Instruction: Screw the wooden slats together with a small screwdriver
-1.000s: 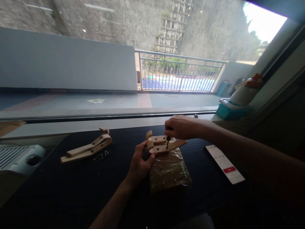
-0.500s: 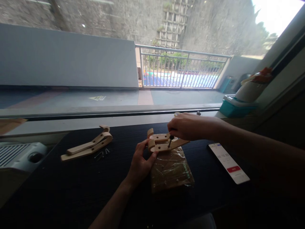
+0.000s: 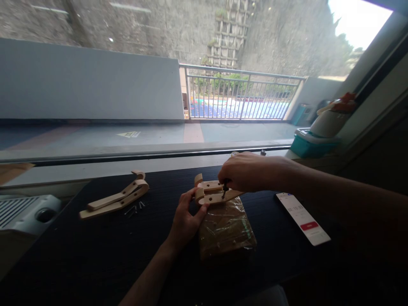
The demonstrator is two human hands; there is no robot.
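Observation:
My left hand (image 3: 188, 214) grips the curled end of a pale wooden piece (image 3: 215, 198), thumb along its near edge. That piece has dark holes and lies beside a second, similar wooden piece (image 3: 208, 185) on a box wrapped in clear plastic (image 3: 223, 231). My right hand (image 3: 239, 172) is closed around a screwdriver (image 3: 225, 187), held upright with its tip at a hole in the nearer piece. The screwdriver's handle is mostly hidden in my fist. Further left, two more curved wooden pieces (image 3: 117, 199) lie together, with several small screws (image 3: 135, 208) beside them.
A phone with a lit timer screen (image 3: 304, 221) lies right of the box on the dark table (image 3: 95, 255). A teal box (image 3: 310, 144) and a white bottle (image 3: 331, 121) stand on the sill at right. A white slatted appliance (image 3: 28, 212) is at far left.
The view has shifted slightly. My right hand has turned a little on the screwdriver, whose tip stays at the same hole. My left hand keeps its hold on the wooden piece.

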